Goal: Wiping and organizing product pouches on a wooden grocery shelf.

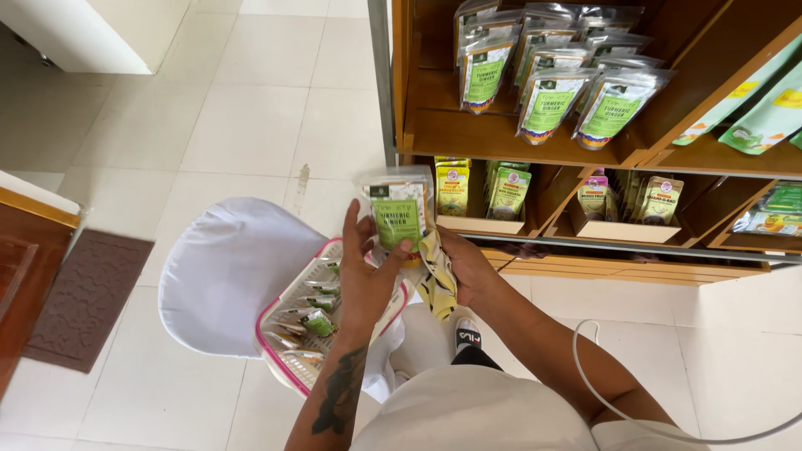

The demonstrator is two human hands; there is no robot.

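Observation:
My left hand [365, 280] holds up a clear pouch with a green label [397, 213] in front of the wooden shelf [501, 138]. My right hand [469, 266] grips a yellow patterned cloth [439, 271] that touches the pouch's lower right side. Below the left hand a white and pink plastic basket [288, 380] holds several more green-labelled pouches [315, 321]. It rests on a white covered seat [225, 267].
The shelf's upper tier holds several matching pouches [547, 100]; lower compartments hold smaller packets [507, 190] in cardboard trays. A brown mat [83, 296] lies on the tiled floor at left beside a wooden door. A white cable [610, 397] loops at right. My shoe [468, 336] shows below.

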